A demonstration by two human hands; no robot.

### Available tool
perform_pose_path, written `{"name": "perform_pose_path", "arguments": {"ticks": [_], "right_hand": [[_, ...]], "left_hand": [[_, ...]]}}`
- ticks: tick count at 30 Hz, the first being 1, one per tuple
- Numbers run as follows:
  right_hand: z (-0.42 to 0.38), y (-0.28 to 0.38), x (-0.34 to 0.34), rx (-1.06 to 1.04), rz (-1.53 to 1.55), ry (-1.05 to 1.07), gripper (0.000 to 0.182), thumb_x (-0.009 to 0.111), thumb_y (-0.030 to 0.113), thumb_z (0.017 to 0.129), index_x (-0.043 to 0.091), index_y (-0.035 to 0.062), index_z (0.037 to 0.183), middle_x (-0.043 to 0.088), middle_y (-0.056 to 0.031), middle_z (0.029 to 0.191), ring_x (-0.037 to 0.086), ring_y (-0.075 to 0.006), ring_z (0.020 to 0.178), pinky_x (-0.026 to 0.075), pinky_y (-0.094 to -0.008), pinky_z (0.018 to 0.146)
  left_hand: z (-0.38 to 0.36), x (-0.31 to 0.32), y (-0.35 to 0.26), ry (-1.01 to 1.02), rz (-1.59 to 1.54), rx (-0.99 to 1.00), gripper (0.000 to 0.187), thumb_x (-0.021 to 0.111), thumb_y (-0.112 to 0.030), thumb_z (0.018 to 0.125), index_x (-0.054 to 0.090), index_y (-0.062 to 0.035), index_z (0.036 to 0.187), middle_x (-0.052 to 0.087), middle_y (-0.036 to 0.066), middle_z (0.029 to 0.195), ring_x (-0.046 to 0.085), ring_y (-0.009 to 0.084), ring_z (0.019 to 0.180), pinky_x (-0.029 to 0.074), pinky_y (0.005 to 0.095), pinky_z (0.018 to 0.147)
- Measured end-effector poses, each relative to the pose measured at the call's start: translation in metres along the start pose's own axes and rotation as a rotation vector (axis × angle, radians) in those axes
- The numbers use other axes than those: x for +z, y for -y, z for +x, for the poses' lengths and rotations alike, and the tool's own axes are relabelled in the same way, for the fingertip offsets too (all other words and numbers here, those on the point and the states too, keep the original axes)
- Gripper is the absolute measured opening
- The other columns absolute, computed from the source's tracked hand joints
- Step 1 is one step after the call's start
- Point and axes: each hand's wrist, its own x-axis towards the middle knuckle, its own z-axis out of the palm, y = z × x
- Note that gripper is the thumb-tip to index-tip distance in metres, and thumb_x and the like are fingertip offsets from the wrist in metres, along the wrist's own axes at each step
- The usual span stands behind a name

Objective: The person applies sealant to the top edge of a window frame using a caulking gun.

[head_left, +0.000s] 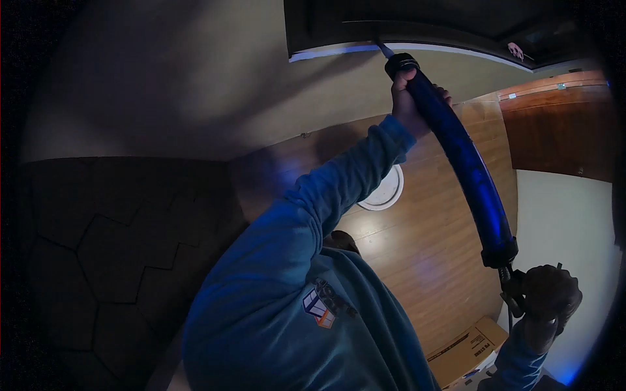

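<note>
I hold a long blue tube [466, 163] with both hands. My left hand [407, 98] is wrapped around its upper end, just under a black collar. The thin nozzle [383, 48] beyond that collar touches the white edge of a dark frame [365, 51]. My right hand [551, 293] is closed on the dark handle at the tube's lower end. My blue sleeve [326, 195] runs up from my chest to the left hand.
A beige wall [182, 91] lies under the dark frame. A dark hexagon-patterned surface [111, 254] fills the left. Wood boards [430, 247] carry a round white fitting [386, 189]. A cardboard box [466, 352] sits at the bottom right, beside a white wall [561, 215].
</note>
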Motion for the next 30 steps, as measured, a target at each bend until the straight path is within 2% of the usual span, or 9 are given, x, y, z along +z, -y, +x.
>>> {"name": "perform_pose_path", "arguments": {"ticks": [6,9,11,12,16,18,19,21,30], "right_hand": [[0.013,0.006,-0.006,0.008,0.005,0.112,0.018,0.061,0.022,0.086,0.050,0.0100,0.079,0.050,-0.0054,0.077,0.051,-0.0145,0.067,0.045,-0.0301,0.062],[0.030,0.007,-0.002,0.019,-0.081,0.025,0.030,0.067,0.036,0.083,0.055,0.0120,0.070,0.059,-0.0043,0.060,0.063,-0.0195,0.055,0.054,-0.0342,0.060],[0.030,0.003,-0.004,-0.010,-0.086,0.024,0.023,0.067,0.029,0.083,0.057,0.0127,0.071,0.057,-0.0027,0.059,0.061,-0.0170,0.055,0.052,-0.0336,0.056],[-0.065,-0.041,-0.049,0.296,-0.701,-0.106,0.023,0.064,0.031,0.083,0.058,0.0119,0.070,0.054,-0.0015,0.061,0.058,-0.0138,0.057,0.048,-0.0323,0.050],[0.001,-0.011,-0.023,0.102,-0.577,-0.161,0.021,0.059,0.025,0.078,0.055,0.0162,0.060,0.041,0.0025,0.048,0.045,-0.0134,0.042,0.035,-0.0281,0.039],[0.033,0.014,0.006,1.203,-1.778,0.459,0.038,0.058,0.044,0.080,0.059,0.0078,0.071,0.054,-0.0017,0.068,0.057,-0.0168,0.066,0.046,-0.0322,0.053],[0.032,0.012,0.009,1.210,-1.772,0.459,0.038,0.058,0.044,0.080,0.059,0.0078,0.071,0.054,-0.0017,0.068,0.057,-0.0168,0.066,0.046,-0.0322,0.053],[0.026,0.009,0.014,0.542,-2.538,0.637,0.021,0.052,0.026,0.078,0.052,0.0143,0.061,0.046,0.0022,0.057,0.048,-0.0113,0.051,0.034,-0.0282,0.042],[-0.003,-0.005,0.005,0.344,-2.301,0.647,0.014,0.058,0.017,0.080,0.053,0.0114,0.068,0.052,0.0002,0.066,0.054,-0.0122,0.058,0.042,-0.0285,0.049]], "left_hand": [[0.002,-0.002,0.000,-0.017,-0.002,-0.025,0.058,0.063,-0.050,0.068,0.050,0.0024,0.088,0.056,0.018,0.081,0.058,0.0347,0.081,0.049,0.0477,0.078],[0.001,0.003,0.001,-0.012,-0.013,-0.040,0.058,0.064,-0.050,0.068,0.050,0.0026,0.088,0.056,0.018,0.082,0.058,0.0354,0.082,0.049,0.0488,0.078],[-0.002,0.008,0.001,-0.042,0.056,-0.052,0.057,0.067,-0.047,0.064,0.049,0.0023,0.086,0.055,0.016,0.078,0.057,0.0313,0.078,0.049,0.0442,0.077],[-0.001,0.009,0.001,-0.047,0.056,-0.055,0.057,0.067,-0.047,0.064,0.049,0.0023,0.086,0.055,0.016,0.078,0.057,0.0313,0.078,0.049,0.0442,0.077],[0.003,0.005,0.001,-0.087,0.034,-0.082,0.059,0.067,-0.047,0.065,0.047,0.0026,0.089,0.055,0.017,0.080,0.057,0.0314,0.079,0.049,0.0443,0.076],[0.005,0.004,0.001,-0.103,0.020,-0.100,0.059,0.067,-0.047,0.065,0.047,0.0026,0.091,0.055,0.017,0.080,0.057,0.0315,0.079,0.050,0.0442,0.076],[0.005,0.005,0.002,-0.105,0.034,-0.073,0.060,0.067,-0.047,0.065,0.046,0.0023,0.092,0.054,0.016,0.081,0.057,0.0315,0.080,0.050,0.0439,0.076],[0.004,0.006,0.001,-0.110,0.054,-0.053,0.060,0.067,-0.046,0.065,0.046,0.0021,0.093,0.054,0.016,0.081,0.057,0.0315,0.081,0.050,0.0436,0.077],[0.009,-0.003,0.001,-0.065,0.028,-0.084,0.061,0.064,-0.052,0.071,0.053,0.0054,0.091,0.058,0.018,0.085,0.058,0.0332,0.085,0.051,0.0449,0.081]]}}
